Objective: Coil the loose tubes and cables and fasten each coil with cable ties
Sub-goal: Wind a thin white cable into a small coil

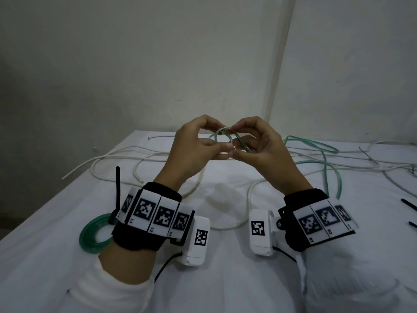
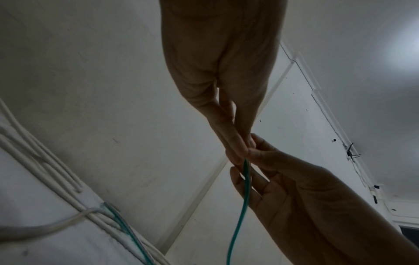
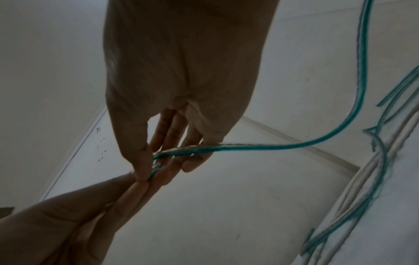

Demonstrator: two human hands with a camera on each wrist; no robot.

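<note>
At frame centre, the left hand and right hand both pinch a small loop of green tube, apparently one turn; its tail trails right across the white table.

The head camera looks forward and down over the bench toward the 12 o'clock wall. Each wrist camera sits close under its palm, facing up along the fingers. All three views share the green tube where both grips meet.
</note>
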